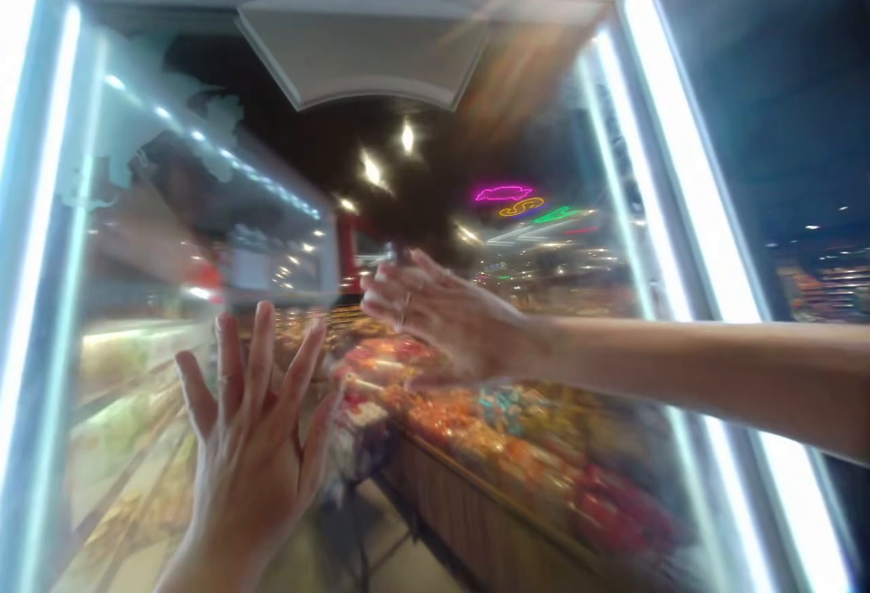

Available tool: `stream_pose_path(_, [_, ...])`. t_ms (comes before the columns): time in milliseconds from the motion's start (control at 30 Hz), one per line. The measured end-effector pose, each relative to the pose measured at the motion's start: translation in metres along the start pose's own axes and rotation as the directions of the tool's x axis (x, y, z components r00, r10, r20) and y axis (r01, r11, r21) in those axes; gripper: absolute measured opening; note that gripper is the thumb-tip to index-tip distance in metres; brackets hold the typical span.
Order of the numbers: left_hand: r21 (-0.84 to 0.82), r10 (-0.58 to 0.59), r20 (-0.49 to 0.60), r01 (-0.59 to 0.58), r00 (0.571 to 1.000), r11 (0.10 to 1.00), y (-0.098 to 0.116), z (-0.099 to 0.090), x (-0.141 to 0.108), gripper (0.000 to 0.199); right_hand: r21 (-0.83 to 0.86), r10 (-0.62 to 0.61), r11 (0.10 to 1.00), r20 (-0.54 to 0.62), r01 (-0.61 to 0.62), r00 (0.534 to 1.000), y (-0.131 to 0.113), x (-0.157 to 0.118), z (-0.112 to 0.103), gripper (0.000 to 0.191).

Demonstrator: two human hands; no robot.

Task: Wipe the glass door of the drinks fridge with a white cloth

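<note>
Before me is a glass pane (414, 185) between bright vertical light tubes. My left hand (251, 439) is raised at the lower left, its fingers spread wide and nothing in it; it appears to lie flat against the glass, though contact is hard to confirm. From the right edge my right arm reaches across, and my right hand (449, 316) sits near the middle. Its fingers are stretched out but smeared by motion. I see nothing held in it, and its underside is hidden.
White light tubes (693, 153) run down the right, with more tubes (41, 212) at the left. Seen in or through the glass are a long wooden counter (476, 502) piled with colourful packets (449, 412), lit shelves (136, 393) and neon signs (503, 193).
</note>
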State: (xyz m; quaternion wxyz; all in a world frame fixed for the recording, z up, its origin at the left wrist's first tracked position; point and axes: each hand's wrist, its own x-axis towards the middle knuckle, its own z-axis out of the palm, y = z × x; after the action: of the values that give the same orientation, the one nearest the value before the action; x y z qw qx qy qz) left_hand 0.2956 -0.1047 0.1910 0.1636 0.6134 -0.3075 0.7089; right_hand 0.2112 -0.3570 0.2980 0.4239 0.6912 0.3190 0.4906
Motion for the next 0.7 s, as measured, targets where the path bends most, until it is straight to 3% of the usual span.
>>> stream_pose_path(67, [-0.005, 0.014, -0.001, -0.014, 1.000, 1.000, 0.021, 0.009, 0.009, 0.076, 0.023, 0.105, 0.994, -0.038, -0.104, 0.994, 0.012, -0.013, -0.002, 0.095])
stream_pose_path(100, [-0.011, 0.020, -0.001, -0.020, 1.000, 1.000, 0.032, 0.013, 0.012, 0.076, 0.040, 0.084, 0.996, -0.041, -0.083, 0.996, 0.016, -0.019, -0.002, 0.098])
stream_pose_path(233, [-0.030, 0.038, 0.002, -0.038, 0.999, 0.999, 0.070, 0.028, 0.024, 0.076, 0.092, -0.183, 0.979, -0.008, 0.183, 0.983, 0.031, -0.051, -0.004, 0.097])
stream_pose_path(300, [-0.021, 0.037, 0.010, -0.037, 0.999, 0.999, 0.086, 0.035, 0.028, 0.077, 0.091, -0.088, 0.992, -0.018, 0.089, 0.996, 0.048, -0.069, -0.007, 0.092])
stream_pose_path(367, [-0.009, 0.037, 0.020, -0.036, 0.999, 0.999, 0.100, 0.041, 0.033, 0.078, 0.091, 0.103, 0.991, -0.046, -0.098, 0.994, 0.064, -0.089, -0.012, 0.092])
stream_pose_path(433, [-0.004, 0.047, 0.023, -0.046, 0.999, 0.999, 0.114, 0.047, 0.037, 0.078, 0.115, 0.149, 0.983, -0.024, -0.145, 0.989, 0.070, -0.111, -0.015, 0.096])
stream_pose_path(567, [0.002, 0.077, 0.026, -0.077, 0.997, 0.997, 0.139, 0.055, 0.045, 0.077, 0.203, -0.145, 0.971, 0.061, 0.130, 0.988, 0.072, -0.153, -0.017, 0.100])
stream_pose_path(600, [0.009, 0.080, 0.025, -0.080, 0.996, 0.997, 0.145, 0.057, 0.046, 0.076, 0.178, -0.116, 0.979, 0.057, 0.104, 0.992, 0.076, -0.160, -0.017, 0.097])
stream_pose_path(700, [0.024, 0.078, 0.017, -0.079, 0.997, 0.997, 0.159, 0.059, 0.047, 0.075, 0.060, 0.216, 0.975, -0.029, -0.214, 0.976, 0.089, -0.174, -0.019, 0.089])
